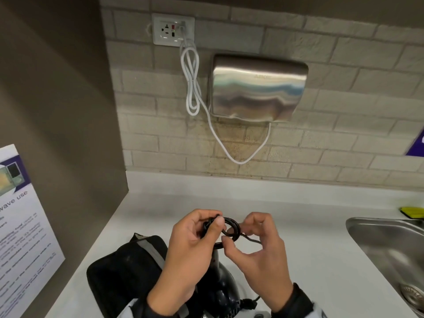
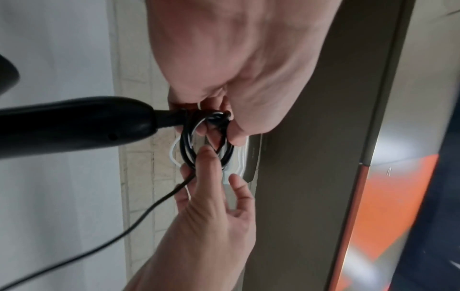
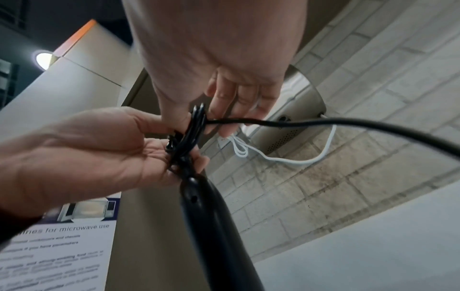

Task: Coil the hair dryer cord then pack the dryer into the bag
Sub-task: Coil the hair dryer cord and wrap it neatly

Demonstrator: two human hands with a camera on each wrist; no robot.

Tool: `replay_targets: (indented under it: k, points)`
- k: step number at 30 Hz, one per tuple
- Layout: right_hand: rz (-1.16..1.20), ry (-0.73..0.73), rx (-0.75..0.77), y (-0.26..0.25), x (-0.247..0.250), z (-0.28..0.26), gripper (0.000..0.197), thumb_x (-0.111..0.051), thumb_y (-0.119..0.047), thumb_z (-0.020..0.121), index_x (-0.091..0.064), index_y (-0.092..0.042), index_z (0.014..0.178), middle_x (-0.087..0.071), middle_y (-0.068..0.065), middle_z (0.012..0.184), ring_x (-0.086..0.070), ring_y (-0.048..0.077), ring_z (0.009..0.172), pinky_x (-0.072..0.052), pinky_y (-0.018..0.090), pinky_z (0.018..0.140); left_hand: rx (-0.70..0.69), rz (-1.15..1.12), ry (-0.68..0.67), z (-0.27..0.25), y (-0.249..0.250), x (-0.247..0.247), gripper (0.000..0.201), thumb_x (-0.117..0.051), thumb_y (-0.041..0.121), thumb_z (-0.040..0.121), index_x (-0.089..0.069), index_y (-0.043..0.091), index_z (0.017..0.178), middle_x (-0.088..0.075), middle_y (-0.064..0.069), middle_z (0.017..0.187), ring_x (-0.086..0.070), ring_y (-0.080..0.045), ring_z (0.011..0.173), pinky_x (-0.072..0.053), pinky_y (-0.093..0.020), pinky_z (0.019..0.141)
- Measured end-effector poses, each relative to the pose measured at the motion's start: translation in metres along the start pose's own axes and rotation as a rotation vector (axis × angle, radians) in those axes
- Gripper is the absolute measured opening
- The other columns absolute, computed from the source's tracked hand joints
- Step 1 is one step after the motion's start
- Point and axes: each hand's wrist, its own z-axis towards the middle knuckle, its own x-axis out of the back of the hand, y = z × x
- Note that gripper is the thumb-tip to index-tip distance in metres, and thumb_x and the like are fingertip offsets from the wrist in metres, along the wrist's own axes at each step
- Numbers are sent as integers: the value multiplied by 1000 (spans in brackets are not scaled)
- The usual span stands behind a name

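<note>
Left hand pinching coiled black cord; right hand pinching the coil too, above dryer, beside bag.

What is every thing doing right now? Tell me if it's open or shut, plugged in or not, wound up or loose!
Black cord: partly coiled, tail still loose.
Left hand: pinches the coil.
Right hand: pinches the cord.
Hair dryer: handle up, not in the bag.
Black bag: lies on the counter; open or shut, cannot tell.
White cord: plugged into the wall socket.
</note>
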Motion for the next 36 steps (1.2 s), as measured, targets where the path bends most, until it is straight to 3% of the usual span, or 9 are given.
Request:
replay_targets:
  k: [3,7,10,16,21,26,29,32,36]
  points:
    - [-266,73,346,10,-3,-2,17,-75,-19,74,-65,-27,86,-70,-12,84,-65,9,76,-52,33,64,83,-123,-35,1,4,-2,13,-65,17,90,-71,14,101,-75,-2,79,-70,-6,80,-51,-13,75]
    - [-500,154,441,16,-6,-7,10,-74,-23,81,-79,-21,90,-73,-1,87,-61,18,64,-49,32,52,141,-192,-54,5,4,-1,14,-67,26,88,-74,19,99,-75,-5,83,-70,-11,86,-48,-20,82]
    - [-448,81,304,9,-8,-12,12,-64,-35,88,-74,-30,94,-67,-8,90,-57,15,72,-47,28,47,83,-182,-80,6,0,-1,16,-67,26,85,-72,17,98,-74,-3,79,-69,-11,81,-50,-21,80]
    - [165,-129,-425,-14,9,7,26,-63,-50,76,-71,-26,73,-59,-9,86,-54,6,71,-41,18,66,-142,67,-107,19,-14,5,17,-67,34,83,-70,26,98,-70,4,74,-66,-8,76,-49,-19,78]
    - [676,-331,-793,-19,40,25,47,-62,-49,88,-43,-19,57,-48,4,67,-47,19,69,-37,34,70,-256,246,-101,29,-22,7,9,-61,36,87,-68,35,94,-68,11,76,-64,-4,76,-45,-11,77]
    - [953,-266,-717,-11,62,26,53,-90,-33,60,-57,-2,88,-53,7,67,-66,34,79,-47,46,91,-283,264,-90,33,-23,8,16,-59,38,88,-65,34,103,-69,11,80,-66,-5,81,-45,-12,78]
    - [1097,-222,-720,-10,65,21,63,-95,-18,52,-62,5,100,-44,4,64,-52,22,52,-56,45,78,-333,337,-148,30,-23,9,24,-57,35,95,-60,39,118,-68,13,87,-65,-7,90,-43,-8,81]
    - [1165,-227,-708,-12,71,20,71,-95,-12,49,-61,3,110,-46,3,69,-44,13,50,-52,32,54,-400,431,-172,31,-23,14,18,-56,39,95,-64,43,111,-67,21,102,-64,-9,102,-43,-11,89]
    - [1220,-181,-566,-11,80,24,62,-92,-14,58,-64,-1,111,-56,5,77,-61,21,70,-57,38,71,-348,431,-275,31,-19,24,29,-64,50,85,-63,45,114,-68,20,108,-61,-7,112,-41,-10,95]
